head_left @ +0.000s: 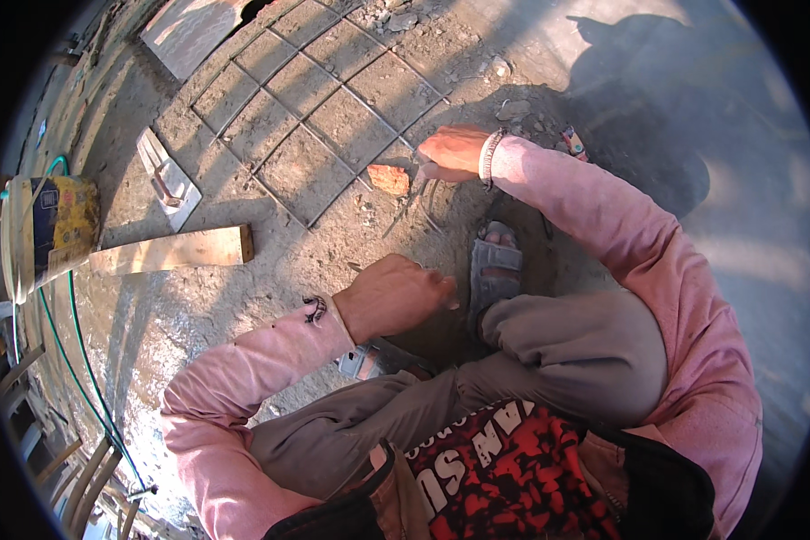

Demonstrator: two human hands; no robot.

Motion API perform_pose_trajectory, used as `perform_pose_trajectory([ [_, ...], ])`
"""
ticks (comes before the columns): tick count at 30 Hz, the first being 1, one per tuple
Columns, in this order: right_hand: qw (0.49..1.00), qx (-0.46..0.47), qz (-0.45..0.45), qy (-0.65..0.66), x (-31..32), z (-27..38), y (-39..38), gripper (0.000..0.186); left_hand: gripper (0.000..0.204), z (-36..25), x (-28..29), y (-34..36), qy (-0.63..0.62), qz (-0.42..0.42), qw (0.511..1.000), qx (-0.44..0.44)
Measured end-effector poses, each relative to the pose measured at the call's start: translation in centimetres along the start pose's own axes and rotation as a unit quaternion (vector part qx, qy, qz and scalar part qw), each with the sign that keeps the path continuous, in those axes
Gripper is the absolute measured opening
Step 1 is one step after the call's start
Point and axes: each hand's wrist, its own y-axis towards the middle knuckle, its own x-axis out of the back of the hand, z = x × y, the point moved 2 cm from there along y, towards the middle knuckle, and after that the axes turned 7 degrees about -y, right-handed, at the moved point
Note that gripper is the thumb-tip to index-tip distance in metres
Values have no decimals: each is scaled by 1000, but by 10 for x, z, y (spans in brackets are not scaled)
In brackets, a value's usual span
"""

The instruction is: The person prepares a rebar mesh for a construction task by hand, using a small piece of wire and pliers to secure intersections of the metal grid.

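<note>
A grid [342, 85] of thin metal rods, crossed into roughly square openings, is laid flat on the rough, sandy ground [279, 315], toward its far side; its near right edge is reached by the right hand [454, 153], whose fingers are curled inward; whether a rod is pinched between them cannot be told. Below that hand a few thin, dark strands [429, 193] are seen; whether they are gripped cannot be told either. The left hand [396, 297] is held nearer the body, well apart from the grid; its fingers are bent into a loose, slightly blurred curl, and whether anything is pinched there cannot be told.

Just beside the right hand, at the grid's near edge, a rough, blocky orange brick fragment [389, 179] is seen; off the grid's left corner a flat, rectangular metal trowel [166, 184] is laid with its handle upward; nearer still, a straight-sided, pale wooden plank [175, 250] is set, its far end close to a rounded yellow and dark-blue bucket [74, 216] at the ground's left side. Beyond the right hand, jagged grey stones [513, 110] are scattered.
</note>
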Motion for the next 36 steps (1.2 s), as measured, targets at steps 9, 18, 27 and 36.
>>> perform_pose_trajectory([
  [9, 994, -74, -76, 9, 27, -32, -31, 25, 24, 30, 7, 15, -108, 36, 993, 19],
  [18, 990, -121, 73, -28, -21, -17, -52, 22, 22, -3, -82, 63, -133, 59, 989, -11],
  [27, 965, -216, -48, 142, -38, -20, -78, 29, 21, 19, -71, 42, -34, 122, 992, 14],
  [36, 949, -264, 15, 169, -62, 8, -61, 33, 24, 61, -117, 38, -84, 200, 975, 45],
])
